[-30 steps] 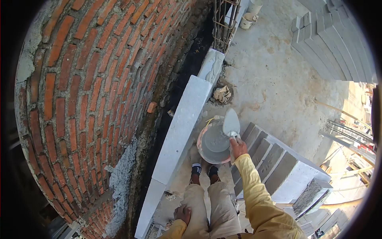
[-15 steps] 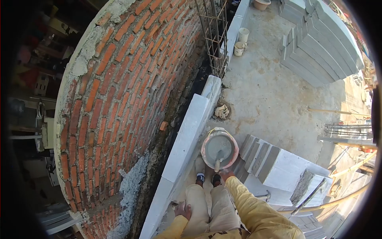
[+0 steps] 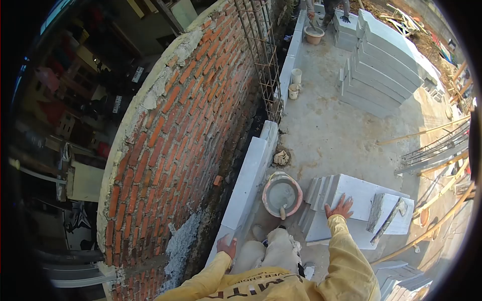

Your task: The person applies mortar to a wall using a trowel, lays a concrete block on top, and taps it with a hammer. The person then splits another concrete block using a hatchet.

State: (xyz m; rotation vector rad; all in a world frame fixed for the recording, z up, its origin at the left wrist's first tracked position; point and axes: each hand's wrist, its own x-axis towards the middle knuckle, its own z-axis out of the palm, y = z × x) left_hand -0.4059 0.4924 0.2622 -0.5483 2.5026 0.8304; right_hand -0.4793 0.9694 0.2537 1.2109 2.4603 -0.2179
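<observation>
My right hand (image 3: 341, 207) lies with fingers spread on the top of a stack of pale lightweight blocks (image 3: 355, 188). My left hand (image 3: 227, 246) is beside the low wall of white blocks (image 3: 244, 183), fingers apart and holding nothing; whether it touches the wall is unclear. Between the wall and the stack stands a bucket (image 3: 299, 196) of grey mortar (image 3: 281, 193). A trowel (image 3: 282, 212) rests in it, its handle toward me and its blade partly sunk. On the stack's right part lies a long-handled tool with a grey head (image 3: 389, 220).
A brick wall (image 3: 170, 140) rises at left beyond a narrow gap. Rebar (image 3: 261, 55) stands at the low wall's end. Taller block stacks (image 3: 376, 75), small pails (image 3: 294, 90) and bamboo poles (image 3: 427, 131) lie ahead. A co-worker (image 3: 334, 10) stands at another bucket (image 3: 314, 35).
My right hand has moved from beside the bucket and trowel handle onto the block stack. My left hand has shifted from my leg toward the low wall. The view has tilted up, showing the co-worker.
</observation>
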